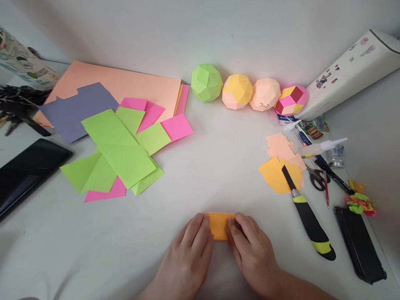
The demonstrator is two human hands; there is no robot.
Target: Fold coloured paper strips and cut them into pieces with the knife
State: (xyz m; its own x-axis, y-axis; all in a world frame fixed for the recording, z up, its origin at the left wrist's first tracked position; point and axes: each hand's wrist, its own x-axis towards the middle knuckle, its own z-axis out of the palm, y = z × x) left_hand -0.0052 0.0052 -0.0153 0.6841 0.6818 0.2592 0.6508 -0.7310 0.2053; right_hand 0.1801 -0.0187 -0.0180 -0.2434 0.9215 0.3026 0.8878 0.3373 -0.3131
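A small orange piece of paper [219,227] lies low in the view, near the table's front. It looks like a flat rectangle, perhaps folded. My left hand [191,250] has its fingers closed together over the paper's left end. Over the right end, my right hand [251,250] pinches the edge with curled fingers. Both thumbs are mostly hidden. A black and yellow-green utility knife [312,227] lies to the right of my right hand, near yellow-orange paper pieces [275,175] and peach paper pieces [283,148].
Several folded paper balls, including a green paper ball [206,82], line the wall. Green paper sheets [120,148] overlap pink and peach ones at left. A dark tablet [31,173] is at far left. At right are scissors [318,179], pens, a glue bottle [321,146] and a black case [359,246].
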